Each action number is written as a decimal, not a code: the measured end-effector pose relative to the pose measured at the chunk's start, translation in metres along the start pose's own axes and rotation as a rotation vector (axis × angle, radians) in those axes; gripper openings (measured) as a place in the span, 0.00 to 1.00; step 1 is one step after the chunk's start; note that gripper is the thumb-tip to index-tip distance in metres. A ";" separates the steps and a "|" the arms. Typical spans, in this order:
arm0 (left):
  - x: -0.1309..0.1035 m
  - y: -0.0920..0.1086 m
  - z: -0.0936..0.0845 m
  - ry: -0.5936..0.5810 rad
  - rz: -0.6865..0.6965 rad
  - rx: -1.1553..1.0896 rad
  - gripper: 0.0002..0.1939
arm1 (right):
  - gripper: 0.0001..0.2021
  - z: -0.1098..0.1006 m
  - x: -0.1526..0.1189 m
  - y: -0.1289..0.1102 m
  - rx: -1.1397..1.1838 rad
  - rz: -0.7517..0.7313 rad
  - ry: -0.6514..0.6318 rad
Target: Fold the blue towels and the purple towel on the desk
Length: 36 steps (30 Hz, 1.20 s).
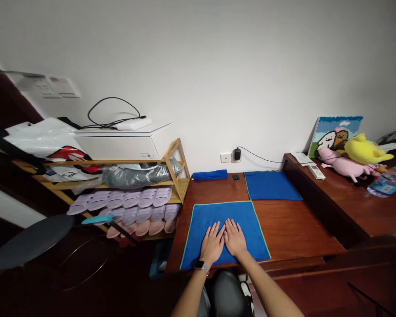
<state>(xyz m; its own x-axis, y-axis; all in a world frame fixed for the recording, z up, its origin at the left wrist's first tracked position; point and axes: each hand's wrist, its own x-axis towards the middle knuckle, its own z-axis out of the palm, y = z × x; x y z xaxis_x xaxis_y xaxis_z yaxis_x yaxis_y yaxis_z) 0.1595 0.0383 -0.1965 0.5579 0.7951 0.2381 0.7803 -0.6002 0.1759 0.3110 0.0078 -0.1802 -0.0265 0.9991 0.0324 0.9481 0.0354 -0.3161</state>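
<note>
A blue cloth with a green edge [199, 224] is spread out on the brown wooden desk [293, 224]. My left hand [213, 243] lies flat on its middle, fingers spread a little, with a watch on the wrist. Beside it on the right, my right hand [235, 238] also rests palm down on the cloth, fingers apart. The two hands are close together at the fingertips. Another blue cloth [272, 185] lies flat at the back right of the desk, and a folded blue cloth [210, 175] is at the back left by the wall.
Left of the desk stands a wooden rack [185, 187] with slippers [132, 199] and a white box [119, 145]. On the raised right surface are a remote [317, 171], plush toys [364, 149], a picture [333, 134] and a bottle [387, 182]. A black plug [237, 153] is in the wall.
</note>
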 end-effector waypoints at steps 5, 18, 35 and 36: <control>-0.021 -0.045 -0.008 0.015 -0.132 0.042 0.31 | 0.32 -0.017 -0.013 0.054 -0.064 0.147 0.007; -0.041 -0.077 -0.015 0.044 -0.229 0.056 0.34 | 0.33 -0.034 -0.024 0.096 -0.135 0.301 -0.010; -0.071 -0.072 -0.023 0.054 -0.204 0.098 0.33 | 0.33 -0.013 -0.047 0.057 -0.092 0.150 0.016; -0.076 -0.079 -0.024 0.064 -0.215 0.105 0.33 | 0.34 -0.016 -0.049 0.070 -0.111 0.182 0.008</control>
<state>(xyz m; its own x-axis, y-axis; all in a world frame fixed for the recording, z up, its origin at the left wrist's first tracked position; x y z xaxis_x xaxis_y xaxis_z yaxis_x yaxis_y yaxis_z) 0.0484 0.0234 -0.2053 0.3590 0.8944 0.2668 0.9062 -0.4024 0.1295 0.3838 -0.0392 -0.1890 0.1504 0.9886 -0.0083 0.9660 -0.1487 -0.2114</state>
